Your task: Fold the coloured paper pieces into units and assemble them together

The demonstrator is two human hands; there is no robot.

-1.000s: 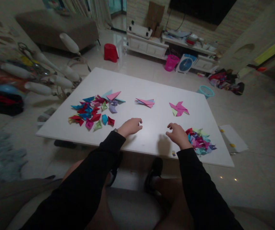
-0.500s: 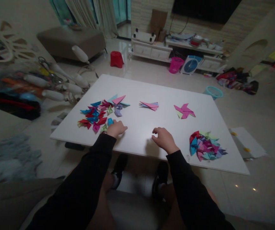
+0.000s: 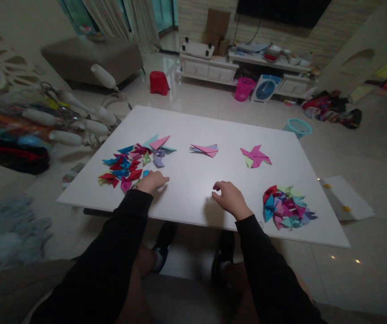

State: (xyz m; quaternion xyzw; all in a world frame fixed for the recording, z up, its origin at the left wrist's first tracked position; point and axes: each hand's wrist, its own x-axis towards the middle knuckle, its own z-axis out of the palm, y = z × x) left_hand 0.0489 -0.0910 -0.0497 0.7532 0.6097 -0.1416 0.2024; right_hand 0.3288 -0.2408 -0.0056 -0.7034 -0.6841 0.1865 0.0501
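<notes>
Folded paper pieces (image 3: 134, 165) in red, blue, magenta, lilac and green lie loosely heaped on the left part of the table. The left hand (image 3: 152, 181) is palm down over the near right edge of this heap, index finger extended; its underside is hidden, so grip and contact cannot be determined. The right hand (image 3: 230, 198) is half open above the table, fingers curled, thumb apart from the index finger, no object seen in its grasp. To its right lies a denser pile of folded paper (image 3: 288, 207). Beyond the hands are a flat paper bundle (image 3: 205, 150) and a pink pinwheel shape (image 3: 256, 156) with one green point.

The table (image 3: 186, 193) is white and smooth, standing on a pale, glossy tiled floor. Past its far side are a red stool (image 3: 158, 83), a white cabinet (image 3: 210, 71) and a blue-and-white fan (image 3: 265, 88).

Containers: a pink basket (image 3: 244, 89) before the cabinet and a turquoise basket (image 3: 298, 128) beyond the table's right side, contents of both indiscernible; bowls (image 3: 294, 60) on the cabinet, contents too small to tell.
</notes>
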